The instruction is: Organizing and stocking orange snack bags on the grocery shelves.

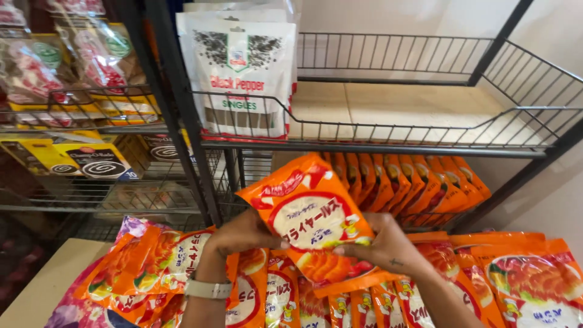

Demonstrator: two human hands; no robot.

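Observation:
Both my hands hold up one orange snack packet with a white oval label. My left hand, with a pale watch strap on the wrist, grips its left edge. My right hand grips its lower right edge. The packet is tilted, above a pile of like orange packets lying flat in front of me. Behind it, a row of the same orange packets stands upright on the lower wire shelf.
A black wire shelf above holds white pepper pouches at its left; its right part is bare board. A neighbouring rack at left carries clear candy bags and yellow boxes. Purple packets lie at bottom left.

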